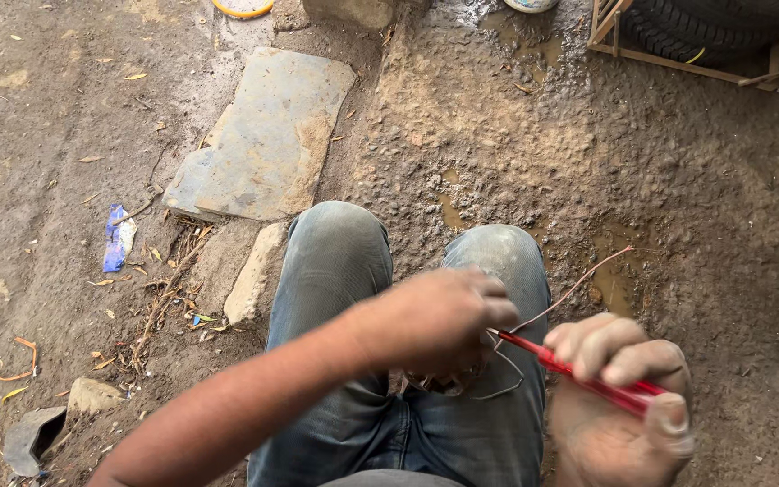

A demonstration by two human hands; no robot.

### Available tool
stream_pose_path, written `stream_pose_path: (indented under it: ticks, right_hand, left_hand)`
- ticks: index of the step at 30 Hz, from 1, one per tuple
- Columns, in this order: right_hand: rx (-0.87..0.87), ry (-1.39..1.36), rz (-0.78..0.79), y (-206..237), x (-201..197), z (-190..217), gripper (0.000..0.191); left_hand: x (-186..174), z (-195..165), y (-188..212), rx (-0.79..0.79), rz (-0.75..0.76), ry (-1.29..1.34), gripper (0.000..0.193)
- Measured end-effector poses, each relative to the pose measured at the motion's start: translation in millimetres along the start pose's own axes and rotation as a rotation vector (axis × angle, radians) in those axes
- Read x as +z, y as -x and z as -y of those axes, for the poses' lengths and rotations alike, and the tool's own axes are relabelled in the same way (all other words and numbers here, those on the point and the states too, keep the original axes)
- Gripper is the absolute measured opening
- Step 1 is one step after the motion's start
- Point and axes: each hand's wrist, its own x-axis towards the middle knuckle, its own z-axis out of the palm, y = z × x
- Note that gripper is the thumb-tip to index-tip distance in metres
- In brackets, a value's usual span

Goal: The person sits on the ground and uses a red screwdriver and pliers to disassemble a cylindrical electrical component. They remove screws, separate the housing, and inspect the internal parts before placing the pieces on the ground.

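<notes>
Red plastic handle of a screwdriver-like tool point(601, 379) clamped in right hand point(619, 406), fingers curled tight over it, thumb along lower end; tip aimed left toward left hand point(435, 316). Looks light, rigid, smooth plastic, likely a bit slippery with dirty fingers; best gripped mid-handle, as now. Thin wire point(570, 290) arcing up and right from between both hands, more loops hanging below left fist; seems light, springy, easy to kink, best pinched close to working point. Small part under left hand mostly hidden, cannot tell what. Left hand closed, knuckles up, forearm crossing in from lower left, fist over lap between knees in grey jeans point(335, 271). Right wrist bent, hand at lower right, above right thigh. Around: wet muddy ground point(678, 162), flat stone slab point(263, 135), blue scrap point(119, 236), tyre in wooden frame point(714, 27).
</notes>
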Motion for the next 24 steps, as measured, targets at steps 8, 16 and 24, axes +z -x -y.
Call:
stream_pose_path:
  ticks: [8,16,24]
  right_hand:
    - [0.225,1.290,0.114,-16,-21,58,0.014]
    - [0.135,1.099,0.200,-2,-35,54,0.028]
    - [0.035,1.088,0.250,2,-43,48,0.030]
  left_hand:
    - [-11,54,-8,-0.175,0.455,0.106,0.011]
    - [-19,55,-22,-0.136,0.536,0.214,0.022]
    - [-22,55,-29,-0.184,0.584,0.180,0.015]
